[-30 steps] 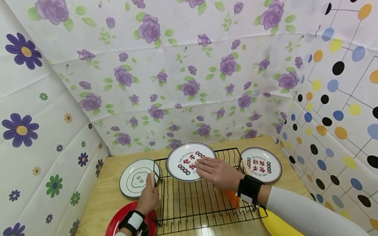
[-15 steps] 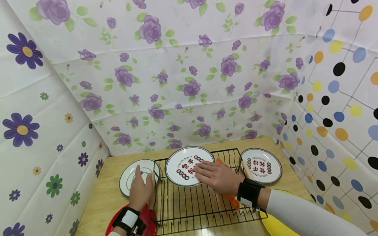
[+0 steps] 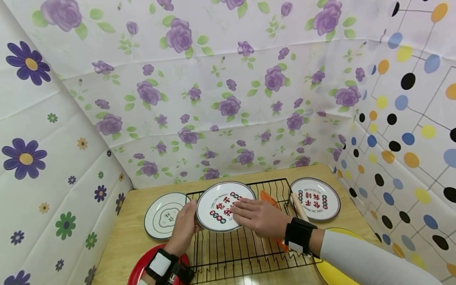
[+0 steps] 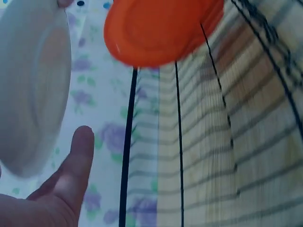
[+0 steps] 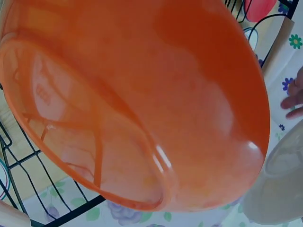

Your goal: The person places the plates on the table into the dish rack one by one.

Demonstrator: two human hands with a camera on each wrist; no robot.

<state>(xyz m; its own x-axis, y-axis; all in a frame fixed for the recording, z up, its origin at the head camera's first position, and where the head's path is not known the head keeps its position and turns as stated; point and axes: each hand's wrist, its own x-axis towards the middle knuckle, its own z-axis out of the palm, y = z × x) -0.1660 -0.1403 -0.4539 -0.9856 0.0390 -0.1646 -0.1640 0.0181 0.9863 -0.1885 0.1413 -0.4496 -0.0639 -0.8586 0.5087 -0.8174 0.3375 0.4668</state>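
A white plate with a dark rim and red characters tilts above the black wire dish rack. My right hand grips its right side, fingers laid across the face and the thumb hidden. At the plate's left edge is my left hand, its fingers extended. The left wrist view shows the left thumb straight, with a gap between it and the white plate. An orange plate stands on edge in the rack, mostly hidden behind my right hand in the head view.
A white plate lies left of the rack, and another with red characters lies right. Nearer are a red plate and a yellow plate. The rack has a wooden handle. Patterned cloth surrounds the wooden table.
My left hand has let go of the rack's left handle and moved right to the plate's edge. My right hand has brought the plate slightly left and lower.
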